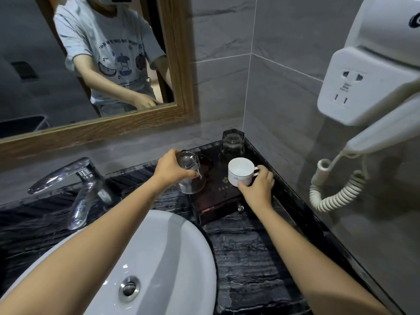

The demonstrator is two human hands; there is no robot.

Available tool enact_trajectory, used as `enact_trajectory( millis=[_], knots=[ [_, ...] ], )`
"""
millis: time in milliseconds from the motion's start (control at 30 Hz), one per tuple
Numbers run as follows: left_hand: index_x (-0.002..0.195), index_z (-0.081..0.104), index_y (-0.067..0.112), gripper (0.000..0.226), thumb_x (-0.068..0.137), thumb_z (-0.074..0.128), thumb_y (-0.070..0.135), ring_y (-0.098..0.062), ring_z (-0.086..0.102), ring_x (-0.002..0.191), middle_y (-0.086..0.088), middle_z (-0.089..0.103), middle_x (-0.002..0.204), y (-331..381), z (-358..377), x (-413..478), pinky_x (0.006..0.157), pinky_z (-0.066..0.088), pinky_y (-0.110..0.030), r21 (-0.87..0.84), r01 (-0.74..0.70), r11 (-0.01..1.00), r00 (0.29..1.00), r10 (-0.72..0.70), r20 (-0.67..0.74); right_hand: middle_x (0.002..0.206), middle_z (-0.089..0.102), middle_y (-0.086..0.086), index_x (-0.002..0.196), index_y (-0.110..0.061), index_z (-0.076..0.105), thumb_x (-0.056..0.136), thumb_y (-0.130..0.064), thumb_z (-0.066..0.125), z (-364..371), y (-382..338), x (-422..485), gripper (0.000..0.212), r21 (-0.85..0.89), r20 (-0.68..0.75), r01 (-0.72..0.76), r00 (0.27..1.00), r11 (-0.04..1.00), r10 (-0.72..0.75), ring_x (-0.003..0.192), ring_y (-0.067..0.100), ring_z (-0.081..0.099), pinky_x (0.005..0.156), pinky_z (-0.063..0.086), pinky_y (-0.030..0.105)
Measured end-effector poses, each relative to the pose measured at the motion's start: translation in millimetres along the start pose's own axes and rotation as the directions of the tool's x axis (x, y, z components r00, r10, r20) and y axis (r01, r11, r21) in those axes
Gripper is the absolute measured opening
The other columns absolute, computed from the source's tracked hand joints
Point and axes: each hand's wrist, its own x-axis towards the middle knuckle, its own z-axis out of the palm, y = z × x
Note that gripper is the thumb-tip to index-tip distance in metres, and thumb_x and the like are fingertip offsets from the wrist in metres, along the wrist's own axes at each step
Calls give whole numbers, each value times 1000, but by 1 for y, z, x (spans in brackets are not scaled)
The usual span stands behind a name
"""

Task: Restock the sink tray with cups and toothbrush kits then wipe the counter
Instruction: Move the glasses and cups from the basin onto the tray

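A dark tray box [218, 208] with a small drawer knob stands on the black marble counter [245, 258] in the back right corner. My left hand [169, 170] grips a clear glass [189, 172], tilted, over the tray's left edge. My right hand [258, 184] holds a white ceramic cup [239, 171] by its handle; the cup stands upright on the tray's right side. Another clear glass [233, 142] stands upright at the tray's back right. No toothbrush kits are visible.
A white basin [172, 258] with a metal drain lies in front of me, and a chrome faucet [77, 178] stands behind it on the left. A wall hair dryer unit [363, 87] with a coiled cord [334, 189] hangs on the right. A wood-framed mirror [179, 64] covers the back wall.
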Motion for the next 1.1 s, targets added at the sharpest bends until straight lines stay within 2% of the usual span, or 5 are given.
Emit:
enact_trajectory(
  millis=[133, 633, 767, 900, 1100],
  knots=[
    [122, 45, 7, 79, 58, 85, 29, -17, 51, 93, -7, 58, 114, 2, 4, 2, 76, 40, -27, 0, -5, 1000, 1000, 5, -5, 136, 37, 19, 138, -6, 31, 66, -30, 81, 11, -9, -1, 91, -54, -12, -36, 999, 998, 35, 126, 35, 33, 101, 35, 44],
    [124, 45, 7, 81, 57, 86, 26, -17, 52, 96, -8, 58, 118, 8, 11, 29, 79, 43, -28, -30, -14, 999, 1000, 14, 5, 139, 34, 18, 141, -9, 26, 71, -24, 77, 11, -11, 19, 87, -46, 27, -32, 999, 998, 33, 130, 33, 29, 99, 40, 46],
    [123, 46, 10, 79, 57, 85, 28, -19, 55, 102, -4, 58, 117, 6, 5, 35, 84, 46, -30, -133, 24, 991, 1000, -25, -1, 134, 36, 16, 137, -6, 32, 74, -27, 74, 4, -24, -12, 78, -38, -54, 137, 989, 990, -138, 124, 32, 34, 101, 38, 42],
    [118, 49, 10, 70, 59, 84, 27, -13, 56, 88, 0, 59, 105, 11, -5, 40, 69, 44, -21, -258, 53, 965, 998, -61, -25, 134, 42, 13, 134, -5, 37, 79, -31, 70, 18, -49, -46, 68, 205, 119, 130, 980, 970, -156, 124, 28, 42, 105, 40, 42],
    [127, 44, 8, 84, 57, 85, 30, -19, 54, 104, -6, 57, 119, 11, -9, 51, 81, 43, -27, -70, 8, 998, 1000, -9, -8, 152, 26, 7, 146, -9, 18, 80, -39, 68, 34, -83, -15, 88, 19, 289, 335, 900, 942, -327, 140, 25, 20, 113, 21, 34]
  ],
)
